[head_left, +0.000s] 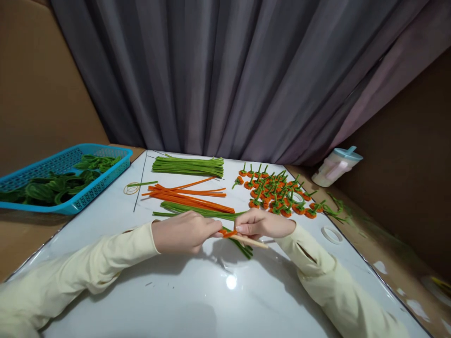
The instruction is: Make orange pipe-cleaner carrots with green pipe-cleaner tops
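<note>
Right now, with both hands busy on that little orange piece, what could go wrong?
The orange strip by the wooden stick might slip if the left hand or right hand loosens. The green strips lying under the stick could get nudged aside. The white ring near the right sleeve might get knocked.

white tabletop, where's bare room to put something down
Widest: the near tabletop between left sleeve and right sleeve, bar dark specks. Smaller: between blue basket and left sleeve. Crowded: far side, with orange strips and, rightward, orange-and-green pieces.
</note>
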### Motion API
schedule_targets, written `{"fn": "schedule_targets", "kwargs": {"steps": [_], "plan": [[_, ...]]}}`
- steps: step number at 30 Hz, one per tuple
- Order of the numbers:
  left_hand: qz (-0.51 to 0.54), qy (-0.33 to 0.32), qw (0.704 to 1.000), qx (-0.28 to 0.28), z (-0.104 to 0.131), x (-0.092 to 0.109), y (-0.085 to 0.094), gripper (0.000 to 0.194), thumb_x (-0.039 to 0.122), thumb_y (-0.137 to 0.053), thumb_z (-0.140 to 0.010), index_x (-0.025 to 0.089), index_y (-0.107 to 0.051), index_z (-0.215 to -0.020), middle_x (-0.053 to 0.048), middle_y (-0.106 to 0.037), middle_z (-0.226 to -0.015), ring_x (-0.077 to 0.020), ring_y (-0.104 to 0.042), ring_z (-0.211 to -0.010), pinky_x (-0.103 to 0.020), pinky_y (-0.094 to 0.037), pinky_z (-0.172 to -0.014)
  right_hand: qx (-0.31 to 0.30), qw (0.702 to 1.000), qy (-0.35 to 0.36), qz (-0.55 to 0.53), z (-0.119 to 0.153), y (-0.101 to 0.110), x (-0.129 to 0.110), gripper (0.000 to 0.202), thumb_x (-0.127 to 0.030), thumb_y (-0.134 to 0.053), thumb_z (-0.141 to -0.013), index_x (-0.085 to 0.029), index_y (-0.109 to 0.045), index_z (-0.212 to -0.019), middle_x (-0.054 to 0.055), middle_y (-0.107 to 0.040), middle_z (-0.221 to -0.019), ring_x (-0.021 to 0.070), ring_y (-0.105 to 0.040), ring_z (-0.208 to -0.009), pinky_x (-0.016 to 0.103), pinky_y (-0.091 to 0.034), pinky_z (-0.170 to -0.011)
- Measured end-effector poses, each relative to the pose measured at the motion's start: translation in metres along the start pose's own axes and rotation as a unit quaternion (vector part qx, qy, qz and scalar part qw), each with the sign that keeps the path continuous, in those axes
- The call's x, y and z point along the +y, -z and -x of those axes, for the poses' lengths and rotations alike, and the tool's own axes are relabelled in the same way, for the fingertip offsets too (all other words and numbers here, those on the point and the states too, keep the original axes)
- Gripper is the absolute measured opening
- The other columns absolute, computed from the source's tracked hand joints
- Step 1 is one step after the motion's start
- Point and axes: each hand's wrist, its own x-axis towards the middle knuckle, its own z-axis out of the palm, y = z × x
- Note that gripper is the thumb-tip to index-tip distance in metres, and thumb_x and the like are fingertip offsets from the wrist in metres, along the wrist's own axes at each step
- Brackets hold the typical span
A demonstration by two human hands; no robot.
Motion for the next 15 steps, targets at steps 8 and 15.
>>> {"fn": "schedule_targets", "kwargs": {"steps": [8,15], "plan": [[0.021,-0.004,0.995,0.093,0.002,0.000,-0.008,0.015,0.003,-0.036,-0.071,0.016,-0.044,-0.073,-0.003,-0.053,-0.065,-0.0148,-0.050,-0.056,-0.024,-0.035,-0.049,0.013,0.964,0.061,-0.258,-0.022,-0.025,0.017,0.037,-0.047,-0.061,-0.070,-0.014,-0.048,-0.059,-0.005,-0.046,-0.042,0.0032,-0.032,-0.032,0.018,-0.018,-0.033],[-0.027,0.058,0.981,0.183,0.004,-0.011,-0.013,0.052,0.000,-0.034,-0.067,0.015,-0.042,-0.117,-0.008,-0.061,-0.095,-0.0180,-0.059,-0.082,-0.027,-0.046,-0.068,0.126,0.968,0.038,-0.213,-0.020,-0.029,0.006,0.032,-0.045,-0.045,-0.082,-0.014,-0.050,-0.077,-0.007,-0.043,-0.044,0.0035,-0.017,-0.034,0.019,-0.011,-0.034]]}}
